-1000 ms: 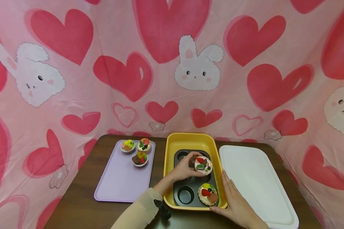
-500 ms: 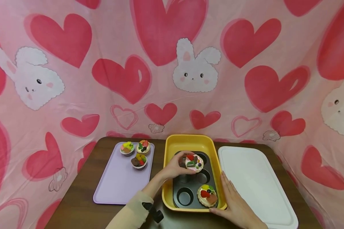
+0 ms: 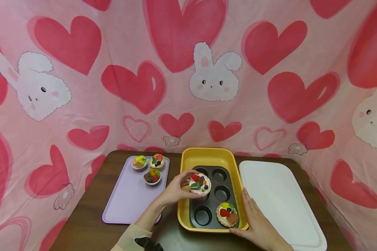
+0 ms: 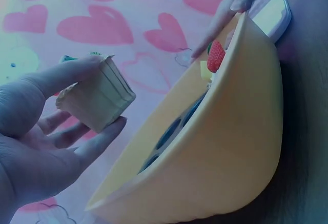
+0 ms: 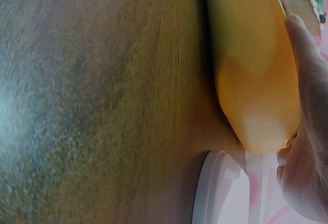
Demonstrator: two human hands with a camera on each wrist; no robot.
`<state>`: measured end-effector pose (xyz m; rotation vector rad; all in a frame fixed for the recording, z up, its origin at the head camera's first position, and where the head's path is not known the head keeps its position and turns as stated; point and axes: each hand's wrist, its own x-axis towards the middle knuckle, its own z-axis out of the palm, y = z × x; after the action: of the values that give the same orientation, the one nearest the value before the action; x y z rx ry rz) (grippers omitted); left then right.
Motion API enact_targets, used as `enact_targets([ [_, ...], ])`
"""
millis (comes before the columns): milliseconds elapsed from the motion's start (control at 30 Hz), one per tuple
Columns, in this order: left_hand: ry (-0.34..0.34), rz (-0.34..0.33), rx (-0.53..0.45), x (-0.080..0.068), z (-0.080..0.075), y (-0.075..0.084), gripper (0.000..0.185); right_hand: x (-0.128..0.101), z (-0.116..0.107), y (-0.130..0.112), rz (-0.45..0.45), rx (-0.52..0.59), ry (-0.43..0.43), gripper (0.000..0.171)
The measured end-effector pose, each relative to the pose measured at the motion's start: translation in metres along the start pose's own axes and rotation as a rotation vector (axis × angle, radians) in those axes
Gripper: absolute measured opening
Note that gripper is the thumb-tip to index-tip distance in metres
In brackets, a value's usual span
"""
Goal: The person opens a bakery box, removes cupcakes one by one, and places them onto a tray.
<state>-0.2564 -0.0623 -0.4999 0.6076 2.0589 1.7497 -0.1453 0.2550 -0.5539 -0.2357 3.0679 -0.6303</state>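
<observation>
My left hand [image 3: 176,190] pinches a small play cupcake [image 3: 200,184] topped with fruit pieces. It holds the cupcake over the left side of the dark muffin tin [image 3: 213,205], which lies in a deep yellow tray [image 3: 207,155]. In the left wrist view, thumb and fingers grip the pale cup [image 4: 102,101] of this cupcake, raised beside the yellow wall [image 4: 220,147]. Another fruit-topped cupcake [image 3: 227,214] sits in the tin's front right hollow. My right hand [image 3: 259,223] rests at the yellow tray's front right corner, fingers straight along its side and thumb at the front rim.
To the left, a lilac tray [image 3: 132,205] bears three topped cupcakes [image 3: 152,176] at its far end. A white board [image 3: 279,198] lies on the right. Everything stands on a brown wooden table [image 3: 88,212] before a pink heart-patterned cloth [image 3: 176,94].
My left hand has carried the cupcake leftward from the right side of the muffin tin, uncovering the hollows there. The right hand keeps its place at the yellow tray.
</observation>
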Motion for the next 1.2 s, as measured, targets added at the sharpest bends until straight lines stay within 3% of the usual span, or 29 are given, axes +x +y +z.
enact_targets([
  [267, 0.024, -0.024, -0.068, -0.025, -0.012, -0.001, 0.071, 0.0, -0.001, 0.0, 0.011, 0.023, -0.021, 0.128],
  [467, 0.086, -0.024, -0.097, -0.047, -0.027, -0.008, 0.074, -0.002, -0.002, -0.001, 0.016, 0.015, -0.028, 0.127],
  [667, 0.202, -0.064, -0.069, -0.064, -0.05, -0.012, 0.072, -0.002, -0.004, -0.002, 0.058, 0.031, -0.059, 0.128],
  [833, 0.304, -0.056, -0.069, -0.071, -0.07, -0.015, 0.072, -0.001, -0.004, -0.003, 0.072, 0.037, -0.072, 0.128],
  [1067, 0.485, -0.109, 0.001, -0.08, -0.098, -0.023, 0.074, -0.001, -0.004, -0.003, 0.077, 0.037, -0.079, 0.128],
  [1200, 0.608, -0.135, -0.013, -0.085, -0.11, -0.028, 0.076, -0.001, -0.004, -0.002, 0.071, 0.044, -0.071, 0.128],
])
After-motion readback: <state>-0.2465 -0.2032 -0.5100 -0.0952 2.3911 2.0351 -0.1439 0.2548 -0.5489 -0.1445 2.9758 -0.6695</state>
